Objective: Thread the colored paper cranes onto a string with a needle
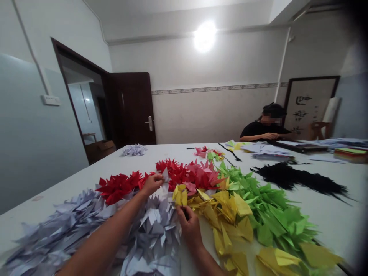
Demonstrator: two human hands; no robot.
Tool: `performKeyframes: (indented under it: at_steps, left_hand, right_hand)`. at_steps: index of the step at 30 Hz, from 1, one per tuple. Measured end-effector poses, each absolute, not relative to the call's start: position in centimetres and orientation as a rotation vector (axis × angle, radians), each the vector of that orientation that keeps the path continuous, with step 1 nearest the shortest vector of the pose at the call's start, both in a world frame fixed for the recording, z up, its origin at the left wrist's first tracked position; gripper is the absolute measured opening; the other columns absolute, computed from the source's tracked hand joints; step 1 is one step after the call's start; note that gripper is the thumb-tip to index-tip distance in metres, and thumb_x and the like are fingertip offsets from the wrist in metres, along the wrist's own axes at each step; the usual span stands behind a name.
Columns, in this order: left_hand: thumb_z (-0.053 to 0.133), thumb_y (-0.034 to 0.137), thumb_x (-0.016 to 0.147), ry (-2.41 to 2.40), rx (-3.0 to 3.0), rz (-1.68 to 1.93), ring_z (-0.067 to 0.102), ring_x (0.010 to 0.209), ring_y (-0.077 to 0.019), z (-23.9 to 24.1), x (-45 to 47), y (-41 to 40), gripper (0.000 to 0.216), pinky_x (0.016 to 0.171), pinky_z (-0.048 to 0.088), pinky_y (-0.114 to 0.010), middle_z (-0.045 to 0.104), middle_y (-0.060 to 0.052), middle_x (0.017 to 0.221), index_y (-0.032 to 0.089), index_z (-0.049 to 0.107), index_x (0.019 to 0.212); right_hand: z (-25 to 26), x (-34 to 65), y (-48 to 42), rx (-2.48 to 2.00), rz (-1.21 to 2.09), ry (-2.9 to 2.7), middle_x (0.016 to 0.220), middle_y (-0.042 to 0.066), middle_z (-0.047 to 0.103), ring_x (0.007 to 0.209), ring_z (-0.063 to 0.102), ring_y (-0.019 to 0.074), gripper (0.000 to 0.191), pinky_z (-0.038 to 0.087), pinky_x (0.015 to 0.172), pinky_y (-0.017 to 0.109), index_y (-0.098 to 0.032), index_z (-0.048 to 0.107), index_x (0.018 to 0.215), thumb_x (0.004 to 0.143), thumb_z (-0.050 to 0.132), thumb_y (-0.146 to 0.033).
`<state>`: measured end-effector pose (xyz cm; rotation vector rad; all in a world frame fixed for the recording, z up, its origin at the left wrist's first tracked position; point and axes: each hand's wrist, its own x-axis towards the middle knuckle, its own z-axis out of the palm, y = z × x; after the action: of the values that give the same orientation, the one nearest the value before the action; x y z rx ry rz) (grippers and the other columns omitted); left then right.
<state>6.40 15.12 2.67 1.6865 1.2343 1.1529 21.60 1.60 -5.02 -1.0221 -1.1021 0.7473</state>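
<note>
My left hand (154, 183) reaches over the paper heaps, its fingertips closed on a white origami crane (165, 175). Nearer to me, my right hand (189, 226) pinches a yellow origami crane (180, 194). White folded cranes (155, 226) lie between and left of my forearms. Beyond my left hand is a band of red cranes (119, 187), with pink ones (202, 174) beside it. Yellow cranes (230, 209) spread right of my right hand, bordered by a long heap of green cranes (270, 207). Fine folds of the held pieces are too small to make out.
A long white table (161, 151) carries everything. Black stringy material (299, 178) lies at the right, before paper stacks (267, 148). A small white pile (134, 150) sits far left. A person in black (255, 130) sits at the far right side. A dark door (130, 109) stands behind.
</note>
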Motion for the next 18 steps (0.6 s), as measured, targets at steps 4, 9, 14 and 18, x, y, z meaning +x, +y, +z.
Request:
performKeyframes:
  at_steps: [4, 9, 14, 18]
  left_hand:
    - [0.071, 0.052, 0.052, 1.115, 1.382, 1.387, 0.054, 0.063, -0.0111, 3.6, 6.7, 11.4, 0.046, 0.062, 0.044, -0.023, 0.057, 0.001, 0.071, 0.015, 0.057, 0.078]
    - [0.077, 0.049, 0.05, 0.964, 1.17, 1.488, 0.059, 0.071, -0.0131, 3.1, 8.3, 5.8, 0.053, 0.065, 0.047, -0.024, 0.063, -0.002, 0.082, 0.016, 0.059, 0.088]
    - [0.083, 0.035, 0.045, 0.926, 1.055, 1.554, 0.06, 0.069, -0.0133, 1.2, 8.7, 2.9, 0.055, 0.065, 0.047, -0.023, 0.066, -0.002, 0.076, 0.014, 0.062, 0.091]
    - [0.082, 0.034, 0.046, 0.979, 1.067, 1.547, 0.061, 0.069, -0.0142, 0.3, 8.3, 2.3, 0.051, 0.064, 0.047, -0.023, 0.067, -0.002, 0.075, 0.014, 0.063, 0.089]
  right_hand:
    - [-5.1, 21.7, 1.7, -0.993, 0.798, -1.095, 0.067, 0.001, 0.059, 0.062, 0.052, 0.0143, 0.037, 0.04, 0.055, 0.022, -0.013, 0.065, 0.085, 0.079, 0.053, -0.048]
    - [-5.1, 21.8, 1.3, -0.948, 0.721, -1.121, 0.079, 0.006, 0.067, 0.074, 0.06, 0.0178, 0.034, 0.046, 0.066, 0.025, -0.013, 0.066, 0.091, 0.081, 0.053, -0.043]
    - [-4.4, 22.2, 0.2, -0.924, 0.531, -1.272, 0.085, 0.008, 0.069, 0.077, 0.063, 0.0183, 0.027, 0.049, 0.069, 0.026, -0.014, 0.066, 0.093, 0.084, 0.05, -0.034]
    - [-4.2, 22.3, -0.3, -0.942, 0.402, -1.467, 0.083, 0.008, 0.07, 0.075, 0.065, 0.0192, 0.023, 0.05, 0.067, 0.027, -0.015, 0.067, 0.092, 0.082, 0.054, -0.031]
